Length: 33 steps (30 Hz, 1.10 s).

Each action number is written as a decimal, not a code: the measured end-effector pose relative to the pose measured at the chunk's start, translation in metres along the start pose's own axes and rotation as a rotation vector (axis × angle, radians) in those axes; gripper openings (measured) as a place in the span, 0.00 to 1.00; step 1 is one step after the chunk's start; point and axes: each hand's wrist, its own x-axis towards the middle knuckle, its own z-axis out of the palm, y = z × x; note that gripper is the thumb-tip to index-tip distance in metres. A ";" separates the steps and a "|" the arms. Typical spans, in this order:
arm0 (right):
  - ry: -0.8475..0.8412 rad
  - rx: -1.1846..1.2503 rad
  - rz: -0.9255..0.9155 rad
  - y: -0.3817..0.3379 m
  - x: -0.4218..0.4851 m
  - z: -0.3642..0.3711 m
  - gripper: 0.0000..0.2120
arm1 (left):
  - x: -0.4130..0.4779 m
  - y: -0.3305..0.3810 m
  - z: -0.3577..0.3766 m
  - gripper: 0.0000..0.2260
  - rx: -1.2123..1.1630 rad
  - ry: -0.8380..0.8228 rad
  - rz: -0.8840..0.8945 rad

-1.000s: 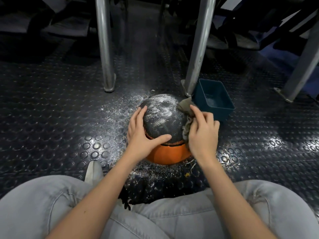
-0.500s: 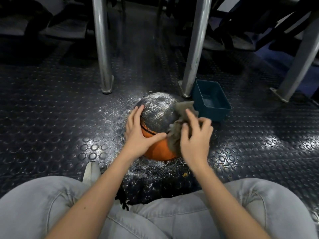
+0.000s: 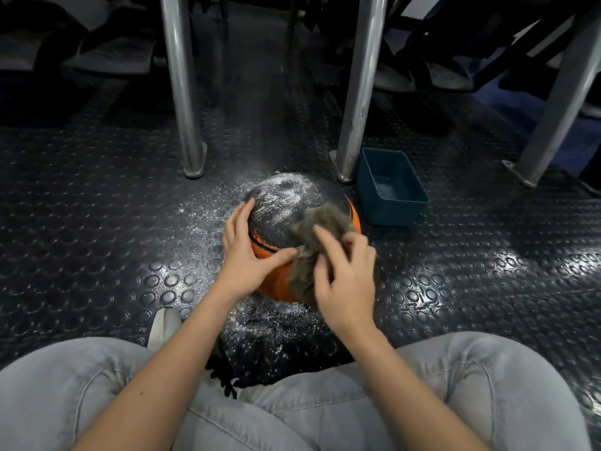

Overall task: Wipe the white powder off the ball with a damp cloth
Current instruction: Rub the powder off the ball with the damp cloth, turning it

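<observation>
An orange and black ball [image 3: 283, 209] sits on the studded dark floor between my knees, its black top dusted with white powder. My left hand [image 3: 250, 255] rests on the ball's left side, fingers spread up the black panel and thumb across the front. A grey-brown cloth [image 3: 312, 245] lies against the ball's right front. My right hand [image 3: 348, 281] presses the cloth onto the ball with fingers spread over it; the hand is blurred by motion.
A dark teal plastic tub [image 3: 393, 190] with a little water stands just right of the ball. Two metal legs [image 3: 182, 86] [image 3: 361, 89] rise behind the ball, another [image 3: 559, 99] at far right. White powder [image 3: 273, 320] is scattered on the floor. My shoe [image 3: 164, 323] shows at lower left.
My right hand has dragged the cloth from the ball's upper right down across its right front. The ball has turned a little, showing more orange on the right. My left hand stays put.
</observation>
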 end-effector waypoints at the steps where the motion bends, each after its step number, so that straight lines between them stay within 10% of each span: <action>1: -0.028 -0.041 -0.137 0.003 -0.001 -0.001 0.18 | 0.000 0.000 -0.001 0.52 0.009 0.004 0.001; 4: -0.059 0.021 -0.087 0.022 0.017 -0.008 0.18 | -0.001 0.004 -0.001 0.53 0.042 -0.013 -0.035; 9: -0.013 0.253 0.563 0.032 0.027 0.000 0.20 | -0.003 0.008 0.003 0.51 0.069 -0.022 -0.041; 17: -0.063 0.070 0.063 0.010 -0.003 0.003 0.16 | 0.004 0.002 -0.002 0.51 -0.018 0.009 -0.057; 24: -0.094 0.347 0.814 0.033 0.022 0.010 0.14 | 0.005 0.003 0.003 0.50 -0.012 0.047 -0.052; 33: -0.198 0.085 0.106 -0.011 -0.020 0.013 0.18 | 0.011 -0.003 0.005 0.51 -0.047 0.129 -0.042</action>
